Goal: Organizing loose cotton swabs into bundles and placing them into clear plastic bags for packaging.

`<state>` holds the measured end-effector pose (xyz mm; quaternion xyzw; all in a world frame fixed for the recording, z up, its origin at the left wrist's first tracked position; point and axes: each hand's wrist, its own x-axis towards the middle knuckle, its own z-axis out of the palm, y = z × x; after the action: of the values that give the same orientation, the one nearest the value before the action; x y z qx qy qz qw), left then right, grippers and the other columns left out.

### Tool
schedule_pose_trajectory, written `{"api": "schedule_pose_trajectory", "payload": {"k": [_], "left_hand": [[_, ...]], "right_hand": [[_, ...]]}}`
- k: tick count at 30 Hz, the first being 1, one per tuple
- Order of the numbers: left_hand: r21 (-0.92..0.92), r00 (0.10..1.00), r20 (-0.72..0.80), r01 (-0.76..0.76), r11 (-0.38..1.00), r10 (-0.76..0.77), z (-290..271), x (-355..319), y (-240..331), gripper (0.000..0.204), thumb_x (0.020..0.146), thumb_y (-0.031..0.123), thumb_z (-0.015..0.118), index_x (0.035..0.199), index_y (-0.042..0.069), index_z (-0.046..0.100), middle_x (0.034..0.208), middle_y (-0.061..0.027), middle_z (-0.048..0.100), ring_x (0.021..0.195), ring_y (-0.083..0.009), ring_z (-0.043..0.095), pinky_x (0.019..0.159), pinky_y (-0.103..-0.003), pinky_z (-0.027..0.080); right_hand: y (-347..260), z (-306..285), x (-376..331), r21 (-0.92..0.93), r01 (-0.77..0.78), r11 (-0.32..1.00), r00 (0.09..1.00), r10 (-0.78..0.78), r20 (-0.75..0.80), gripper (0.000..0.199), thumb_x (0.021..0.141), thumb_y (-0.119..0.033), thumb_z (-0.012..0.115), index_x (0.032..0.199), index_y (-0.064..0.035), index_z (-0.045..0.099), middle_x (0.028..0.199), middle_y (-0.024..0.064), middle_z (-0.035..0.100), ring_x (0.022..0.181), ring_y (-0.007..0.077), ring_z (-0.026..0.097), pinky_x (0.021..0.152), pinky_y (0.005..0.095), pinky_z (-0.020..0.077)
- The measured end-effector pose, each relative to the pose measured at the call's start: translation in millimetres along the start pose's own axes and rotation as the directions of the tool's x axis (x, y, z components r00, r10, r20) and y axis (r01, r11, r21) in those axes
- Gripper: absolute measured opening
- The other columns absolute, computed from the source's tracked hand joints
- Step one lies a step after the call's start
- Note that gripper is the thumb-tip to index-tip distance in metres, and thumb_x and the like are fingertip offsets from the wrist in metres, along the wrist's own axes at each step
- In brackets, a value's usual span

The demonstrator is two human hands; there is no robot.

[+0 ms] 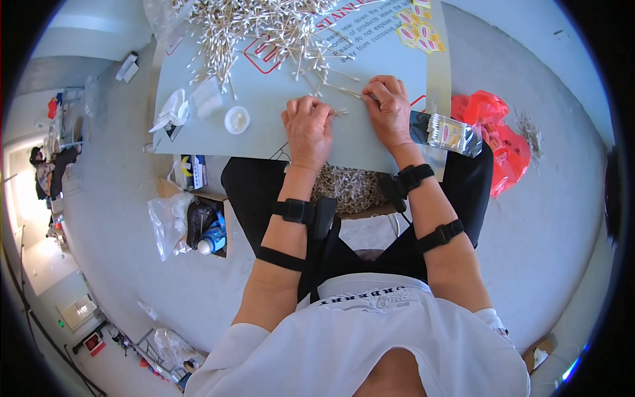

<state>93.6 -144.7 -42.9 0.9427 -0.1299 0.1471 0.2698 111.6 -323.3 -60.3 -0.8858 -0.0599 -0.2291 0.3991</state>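
A large heap of loose cotton swabs (258, 30) spreads over the far part of the pale table board (278, 79). My left hand (308, 129) rests near the front edge with its fingers curled closed. White tips of a few cotton swabs (340, 112) stick out beside its thumb. To its right, my right hand (387, 109) pinches a cotton swab (347, 90) that points left toward the heap. A clear packet (453, 134) filled with a row of swabs lies by my right wrist. How many swabs the left hand holds is hidden.
Left of my hands sit a small round white tub (237, 120) and crumpled white wipes (173, 111). Yellow labels (420, 30) lie at the far right. Below the board is a box of swabs (350, 188). A red plastic bag (506, 159) is at the right.
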Motion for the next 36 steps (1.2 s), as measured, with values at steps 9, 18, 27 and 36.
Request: {"api": "schedule_pose_trajectory", "payload": {"k": [9,18,27,36], "left_hand": [[-0.028,0.998,0.019,-0.067,0.997,0.067,-6.8,3.3,-11.2,0.023,0.067,0.006,0.075,0.086,0.013,0.066,0.097,-0.0018,0.059,0.103,-0.0277,0.05,0.087,-0.042,0.038],[-0.11,0.977,-0.044,-0.212,0.971,0.208,24.5,-5.1,32.1,0.015,0.066,0.002,0.069,0.077,0.008,0.06,0.083,-0.0058,0.056,0.086,-0.0286,0.053,0.074,-0.04,0.043],[-0.146,0.987,-0.141,-0.103,0.984,0.083,21.6,-7.3,49.7,0.027,0.068,0.012,0.075,0.09,0.006,0.061,0.095,-0.0061,0.056,0.096,-0.0291,0.052,0.081,-0.044,0.041],[-0.026,0.997,0.06,-0.049,0.998,0.051,15.3,-8.9,36.1,0.034,0.065,0.016,0.077,0.094,0.009,0.06,0.101,-0.0073,0.057,0.1,-0.0294,0.051,0.084,-0.041,0.038]], "right_hand": [[5.5,-9.0,-1.9,0.195,-0.12,0.973,0.993,0.12,0.015,0.021,0.069,0.003,0.064,0.088,-0.0048,0.063,0.106,0.0094,0.061,0.099,0.0317,0.057,0.082,0.0391,0.0486],[-3.5,-4.9,4.1,-0.014,-0.015,1.0,0.999,0.016,0.038,0.02,0.071,-0.005,0.072,0.09,-0.0074,0.067,0.105,0.0069,0.061,0.094,0.0277,0.058,0.08,0.0356,0.0485],[4.3,-21.5,-1.3,0.081,-0.094,0.992,0.97,0.073,0.233,0.012,0.068,-0.004,0.071,0.078,-0.0086,0.066,0.094,0.0055,0.06,0.096,0.0287,0.056,0.085,0.0391,0.0462],[-8.5,-40.6,-13.8,0.116,0.089,0.989,0.955,-0.117,0.272,0.019,0.067,-0.003,0.072,0.084,-0.0053,0.065,0.099,0.0059,0.061,0.099,0.0297,0.055,0.085,0.0396,0.0471]]}}
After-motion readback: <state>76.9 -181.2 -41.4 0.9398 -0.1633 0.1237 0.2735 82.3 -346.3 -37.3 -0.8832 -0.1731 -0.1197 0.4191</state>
